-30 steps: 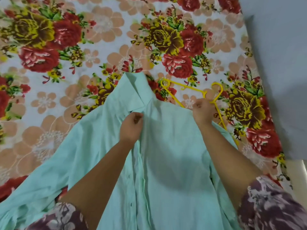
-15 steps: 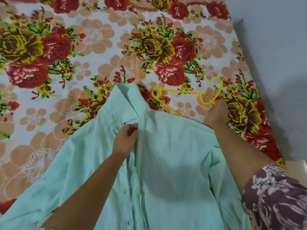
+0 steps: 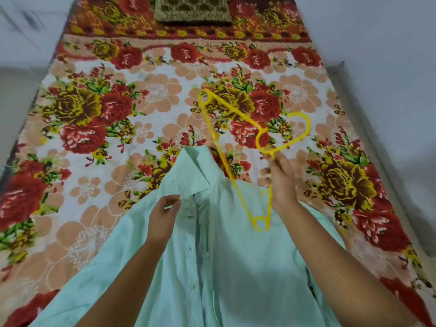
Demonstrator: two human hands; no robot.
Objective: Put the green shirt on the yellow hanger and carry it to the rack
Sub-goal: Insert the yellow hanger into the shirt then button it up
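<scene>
We look down on a bed covered by a floral bedsheet (image 3: 99,142), printed with red and yellow roses and peach blossoms on white, with a red patterned border band across the far end. On it lies the green shirt (image 3: 226,267), pale mint, spread button-side up, filling the view from the centre toward 6 o'clock; its collar (image 3: 195,171) points toward 12 o'clock and a row of small dark buttons runs down the placket. Above the shirt's right shoulder, toward 1 o'clock from the collar, the yellow hanger (image 3: 226,114) is lifted off the sheet and tilted, its hook curling toward 2 o'clock and one notched end hanging down over the shirt fabric. Our right hand (image 3: 282,182) holds the hanger near the base of the hook, fingers closed around the thin plastic, though motion blur keeps us from telling which fingers bear on it. Our left hand (image 3: 164,215) rests at the shirt front just below the collar, at about 8 o'clock from it, thumb and fingers drawn narrow in a pinch at the placket edge; we cannot tell whether cloth is really caught between them. At 12 o'clock, beyond the border, sits a brown patterned cushion (image 3: 192,9). Grey-white wall (image 3: 377,43) rises on the right, from 1 to 4 o'clock.
</scene>
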